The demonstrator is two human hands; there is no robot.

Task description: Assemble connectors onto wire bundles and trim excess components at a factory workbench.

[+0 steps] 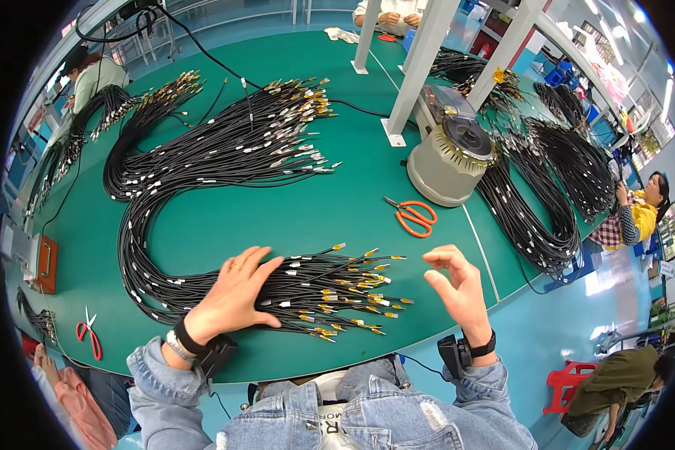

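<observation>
A long bundle of black cables [195, 163] curves across the green table, bending back toward me. Its near ends [352, 289] fan out, tipped with yellow and silver connectors and white tags. Over this near part lies my left hand [236, 289], fingers spread across the cables; the thumb points toward the connector ends. My right hand [457, 289] is held apart from the connectors, to their right, with its fingers apart and slightly curved and nothing in it. Orange-handled cutters [412, 217] lie beyond my right hand.
A grey round machine [450, 161] stands beside white metal posts [416, 75]. More cable bundles [532, 202] lie at the right. Red-handled scissors [90, 334] and an orange box [46, 264] are at the left. People sit around the table; a red stool [566, 386] stands on the floor.
</observation>
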